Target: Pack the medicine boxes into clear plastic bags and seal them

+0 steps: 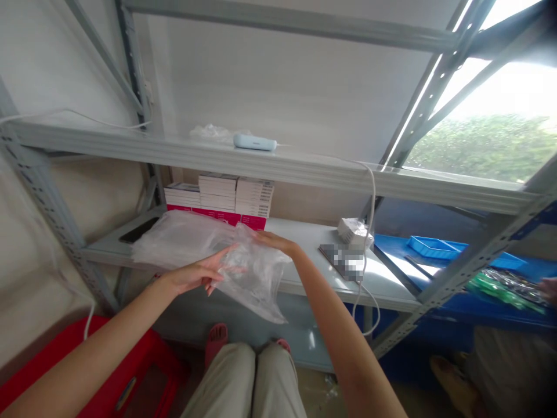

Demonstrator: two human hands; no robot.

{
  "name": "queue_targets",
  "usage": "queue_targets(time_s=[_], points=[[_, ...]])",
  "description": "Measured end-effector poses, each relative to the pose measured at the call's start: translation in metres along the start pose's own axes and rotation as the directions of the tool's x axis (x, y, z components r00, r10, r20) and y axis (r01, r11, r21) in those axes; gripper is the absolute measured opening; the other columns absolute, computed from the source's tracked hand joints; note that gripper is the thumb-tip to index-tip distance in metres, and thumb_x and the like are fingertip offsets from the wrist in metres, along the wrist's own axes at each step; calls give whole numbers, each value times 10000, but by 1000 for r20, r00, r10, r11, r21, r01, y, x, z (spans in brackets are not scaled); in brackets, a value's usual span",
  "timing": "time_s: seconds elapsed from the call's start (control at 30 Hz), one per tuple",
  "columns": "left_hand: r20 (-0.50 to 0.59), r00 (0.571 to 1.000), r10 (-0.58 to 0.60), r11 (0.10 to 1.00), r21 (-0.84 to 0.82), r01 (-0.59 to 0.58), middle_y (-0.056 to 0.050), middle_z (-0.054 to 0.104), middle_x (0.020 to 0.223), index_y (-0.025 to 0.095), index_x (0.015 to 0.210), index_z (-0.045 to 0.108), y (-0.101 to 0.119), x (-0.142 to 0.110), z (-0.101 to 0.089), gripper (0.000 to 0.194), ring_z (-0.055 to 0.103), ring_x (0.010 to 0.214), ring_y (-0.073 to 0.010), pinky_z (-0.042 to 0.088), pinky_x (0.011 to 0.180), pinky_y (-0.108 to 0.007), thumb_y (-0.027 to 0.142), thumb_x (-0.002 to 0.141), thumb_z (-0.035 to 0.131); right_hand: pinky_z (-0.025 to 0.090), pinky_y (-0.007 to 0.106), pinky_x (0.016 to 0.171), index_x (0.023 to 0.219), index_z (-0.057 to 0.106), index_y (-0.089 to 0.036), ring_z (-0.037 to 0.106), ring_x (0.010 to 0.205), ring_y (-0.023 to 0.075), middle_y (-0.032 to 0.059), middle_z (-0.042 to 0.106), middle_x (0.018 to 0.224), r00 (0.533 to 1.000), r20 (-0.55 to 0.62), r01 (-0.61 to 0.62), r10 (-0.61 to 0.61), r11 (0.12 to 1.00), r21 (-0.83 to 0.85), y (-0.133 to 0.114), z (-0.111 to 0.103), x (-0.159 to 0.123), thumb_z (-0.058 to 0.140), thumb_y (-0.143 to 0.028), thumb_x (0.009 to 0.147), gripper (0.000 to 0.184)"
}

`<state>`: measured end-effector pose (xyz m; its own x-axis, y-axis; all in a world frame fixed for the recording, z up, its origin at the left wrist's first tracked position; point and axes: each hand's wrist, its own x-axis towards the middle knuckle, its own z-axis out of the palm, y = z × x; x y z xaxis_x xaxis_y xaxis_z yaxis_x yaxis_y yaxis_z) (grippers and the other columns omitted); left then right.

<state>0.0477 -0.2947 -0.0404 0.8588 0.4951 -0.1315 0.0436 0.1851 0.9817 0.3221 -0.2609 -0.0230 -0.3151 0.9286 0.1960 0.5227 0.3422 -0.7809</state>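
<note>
A clear plastic bag (pixel 256 278) hangs over the front edge of the lower shelf, its lower corner drooping toward my knees. My left hand (pixel 203 271) grips its left side, with the index finger stretched along the film and other fingers partly behind the plastic. At the bag's upper edge, my right hand (pixel 272 241) has its fingers closed on the film; the fingertips are partly hidden. Behind and to the left lies a flat stack of clear plastic bags (pixel 174 235) on the shelf, touching the held one.
White and red boxes (pixel 237 194) are stacked behind the bags. A dark phone-like slab (pixel 138 230) lies at left. A small white box (pixel 354 231) and white cable (pixel 372 203) are at right. Above is a pale blue device (pixel 255 143). A red stool (pixel 143 354) stands lower left; another person's hand (pixel 549 289) shows far right.
</note>
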Motion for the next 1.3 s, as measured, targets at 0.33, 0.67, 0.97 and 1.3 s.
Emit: queue_targets(time_s=[0.33,0.67,0.97,1.3], points=[[-88,996,16,994,106,-6,-102,610,1224,302,1475,236,-7,-40,-26,764,543,474,-32,413,452,-168,273,813,617,432,258,723,827,650,-189,569,755,136,4,633,817,988,154,-98,31,888,450,-5,4,24,706,-449,723,285],[-756,583,297,942,333,-48,-28,659,705,134,974,620,-51,-48,-39,397,597,481,-140,423,482,-229,438,744,510,421,286,736,900,634,-195,552,771,157,15,624,830,988,-113,121,-108,985,121,-24,24,84,584,-431,774,272],[-944,209,255,965,262,6,-27,709,833,156,1467,174,-53,-42,-45,834,633,534,-165,444,527,-254,508,808,545,449,288,836,984,649,-204,588,959,172,46,670,1044,961,-134,213,-242,956,-202,-40,99,207,429,-230,838,266],[-983,-119,142,971,115,209,-56,684,790,75,1492,-56,-47,-30,-59,859,667,738,-256,460,719,-341,553,912,361,459,317,778,1193,549,-287,620,920,200,32,606,1126,987,-41,104,-158,803,-587,-51,164,252,428,-263,924,296]])
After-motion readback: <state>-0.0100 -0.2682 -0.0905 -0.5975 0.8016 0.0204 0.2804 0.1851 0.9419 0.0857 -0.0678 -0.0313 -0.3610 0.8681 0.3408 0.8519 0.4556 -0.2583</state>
